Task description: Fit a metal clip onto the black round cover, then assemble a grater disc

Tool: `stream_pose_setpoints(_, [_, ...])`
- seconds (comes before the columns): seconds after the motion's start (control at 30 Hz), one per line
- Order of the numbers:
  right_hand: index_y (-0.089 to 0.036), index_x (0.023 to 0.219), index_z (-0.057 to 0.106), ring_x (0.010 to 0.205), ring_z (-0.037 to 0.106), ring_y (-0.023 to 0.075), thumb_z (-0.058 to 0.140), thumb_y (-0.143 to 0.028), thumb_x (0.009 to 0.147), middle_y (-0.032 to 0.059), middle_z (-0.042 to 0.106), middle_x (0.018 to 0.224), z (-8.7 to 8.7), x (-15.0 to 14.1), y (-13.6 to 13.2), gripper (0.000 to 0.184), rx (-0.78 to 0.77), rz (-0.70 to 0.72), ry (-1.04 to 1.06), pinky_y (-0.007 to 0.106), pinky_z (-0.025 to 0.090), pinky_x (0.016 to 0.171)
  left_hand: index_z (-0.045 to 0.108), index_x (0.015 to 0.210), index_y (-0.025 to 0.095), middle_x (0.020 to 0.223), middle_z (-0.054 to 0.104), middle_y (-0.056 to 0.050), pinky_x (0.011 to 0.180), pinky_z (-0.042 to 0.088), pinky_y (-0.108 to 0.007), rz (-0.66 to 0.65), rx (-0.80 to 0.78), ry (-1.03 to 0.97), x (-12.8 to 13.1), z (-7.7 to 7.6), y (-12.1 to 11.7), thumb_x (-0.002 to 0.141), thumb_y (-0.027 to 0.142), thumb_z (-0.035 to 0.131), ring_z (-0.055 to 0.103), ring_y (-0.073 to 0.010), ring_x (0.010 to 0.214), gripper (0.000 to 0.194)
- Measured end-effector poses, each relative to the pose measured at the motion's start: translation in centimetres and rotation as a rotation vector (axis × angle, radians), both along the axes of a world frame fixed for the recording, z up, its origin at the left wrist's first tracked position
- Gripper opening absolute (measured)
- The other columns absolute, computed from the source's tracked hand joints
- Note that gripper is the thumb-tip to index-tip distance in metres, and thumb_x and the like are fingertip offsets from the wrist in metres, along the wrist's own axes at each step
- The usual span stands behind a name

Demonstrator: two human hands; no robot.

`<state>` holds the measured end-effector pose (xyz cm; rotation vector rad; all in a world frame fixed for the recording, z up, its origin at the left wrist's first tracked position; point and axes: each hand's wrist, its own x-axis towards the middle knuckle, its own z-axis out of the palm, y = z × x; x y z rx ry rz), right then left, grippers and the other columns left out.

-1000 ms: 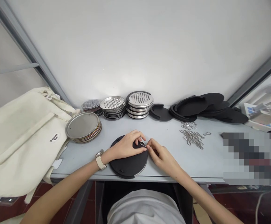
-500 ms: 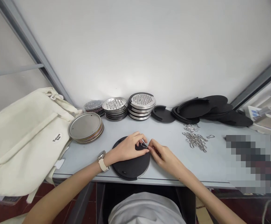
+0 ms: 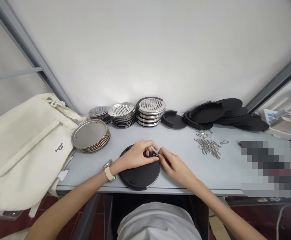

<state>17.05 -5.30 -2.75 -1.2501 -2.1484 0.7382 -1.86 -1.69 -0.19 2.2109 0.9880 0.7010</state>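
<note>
A black round disc (image 3: 141, 175) with a raised partial rim lies near the table's front edge. My left hand (image 3: 139, 155) lies over its upper part, fingers curled at the far edge and thumb stretched along the right side. Between that thumb and the fingers shows a small metal spring clip (image 3: 154, 154). My right hand (image 3: 172, 165) pinches the clip's right end at the disc's upper right edge. My fingertips hide part of the clip, so I cannot tell whether it passes through the disc. Loose metal clips (image 3: 208, 146) lie in a pile to the right.
Along the wall stand metal grater discs (image 3: 152, 106), more graters (image 3: 121, 110) and black round holders (image 3: 207, 113). Plain metal discs (image 3: 90, 133) are stacked left, beside a cream bag (image 3: 22, 143). A white box (image 3: 277, 123) sits at the right.
The clip has tilted and now shows as a narrower loop between my hands. Both hands stay at the disc's upper right edge. The view has shifted slightly.
</note>
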Motion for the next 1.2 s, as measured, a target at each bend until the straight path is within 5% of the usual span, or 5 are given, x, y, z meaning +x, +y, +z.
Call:
stream_pose_setpoints(0.43, [-0.024,0.078,0.037,0.054,0.042,0.0133,0.034,-0.026,0.094,-0.0049,0.043,0.06,0.16,0.27,-0.4,0.017,0.007,-0.044,0.049,0.023,0.033,0.052,0.058,0.097,0.02,0.08,0.059,0.002,0.07,0.045,-0.022,-0.034,-0.039,-0.021,0.14,0.13,-0.12,0.076,0.024,0.066,0.055,-0.0106,0.072,0.023])
stream_pose_setpoints(0.6, [-0.024,0.082,0.038,0.056,0.044,0.014,0.033,-0.027,0.096,-0.0042,0.046,0.064,-0.04,-0.01,-0.22,0.015,-0.004,-0.042,0.059,0.024,0.035,0.054,0.053,0.106,0.02,0.094,0.055,-0.001,0.079,0.046,-0.027,-0.028,0.028,-0.002,0.02,0.15,-0.42,0.076,0.024,0.064,0.054,-0.0133,0.082,0.033])
stream_pose_setpoints(1.2, [-0.024,0.081,0.039,0.054,0.043,0.0141,0.034,-0.027,0.095,-0.0043,0.046,0.063,0.18,-0.12,-0.24,0.015,0.004,-0.042,0.044,0.024,0.036,0.053,0.058,0.094,0.018,0.088,0.06,0.0,0.075,0.045,-0.025,-0.075,0.021,-0.032,0.07,0.2,-0.14,0.078,0.019,0.064,0.054,-0.012,0.079,0.018])
